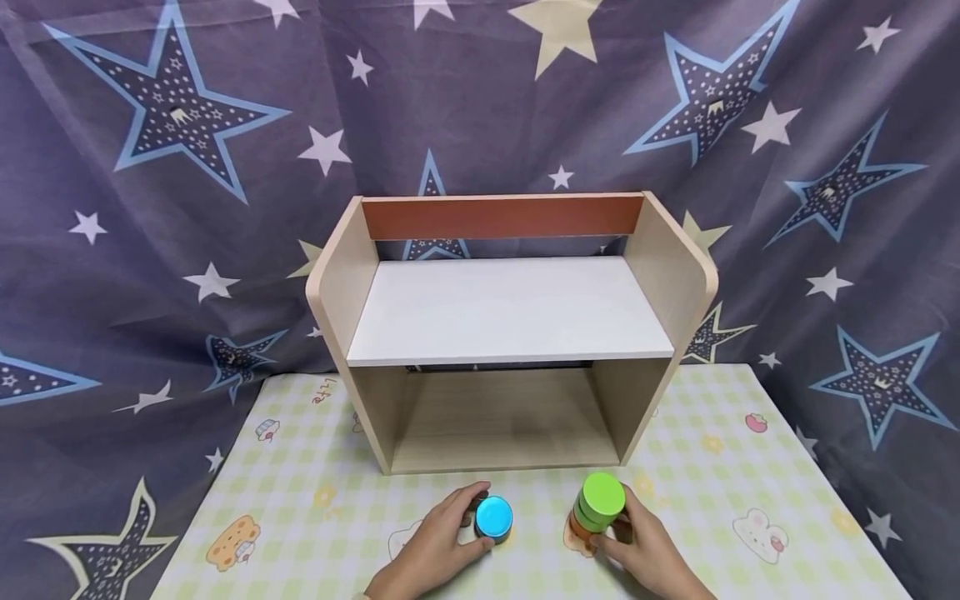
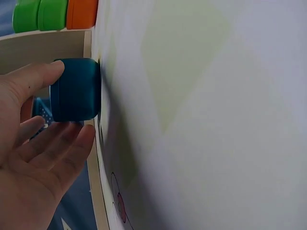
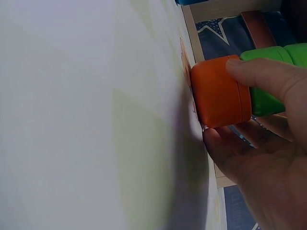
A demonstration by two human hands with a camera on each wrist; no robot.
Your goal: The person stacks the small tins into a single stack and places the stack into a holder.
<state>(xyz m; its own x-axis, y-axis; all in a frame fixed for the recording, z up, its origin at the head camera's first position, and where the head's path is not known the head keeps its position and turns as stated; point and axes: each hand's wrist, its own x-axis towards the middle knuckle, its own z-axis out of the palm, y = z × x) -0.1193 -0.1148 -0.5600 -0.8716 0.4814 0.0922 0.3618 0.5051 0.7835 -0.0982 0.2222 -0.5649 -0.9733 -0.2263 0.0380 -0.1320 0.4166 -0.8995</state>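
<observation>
Right hand (image 3: 276, 184) curls round orange container (image 3: 216, 93), thumb against its side; green container (image 3: 267, 101) on top; wooden shelf (image 3: 230, 8) on far side.

In the head view, the bottom edge cuts off both your forearms (image 1: 686, 583) and the near side of the table (image 1: 540, 579), while the green-and-orange stack (image 1: 601, 500) hides some fingers of your right hand (image 1: 647, 543). Your left wrist view crops that stack; your right one leaves only a sliver of the blue container (image 1: 494, 518).
</observation>
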